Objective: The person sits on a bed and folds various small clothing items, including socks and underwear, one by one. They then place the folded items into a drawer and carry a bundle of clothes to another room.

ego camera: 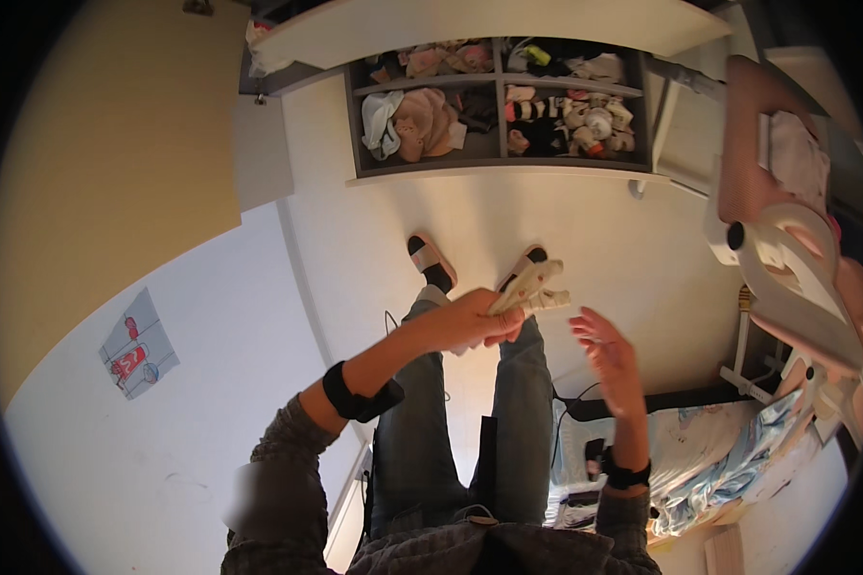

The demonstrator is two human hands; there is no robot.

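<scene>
Cream-coloured patterned cloth, probably socks (528, 291), is gripped in my left hand (485, 320) in front of my knees. To its right, my right hand (605, 352) is raised with fingers apart and holds nothing. Beyond my feet stands an open drawer (500, 129) with dividers. Its near right compartment holds rolled and bundled socks (598, 123), some striped, some black. In the near left one lie a pinkish-beige garment (424, 122) and a pale blue cloth (381, 123). Smaller clothes fill the far compartments.
At the right stands a pink and white chair (798, 302) with folded clothing (798, 158) on it. A bed with a printed cover (712, 438) is at the lower right. A cabinet door (129, 158) and a white wall (208, 345) lie at the left.
</scene>
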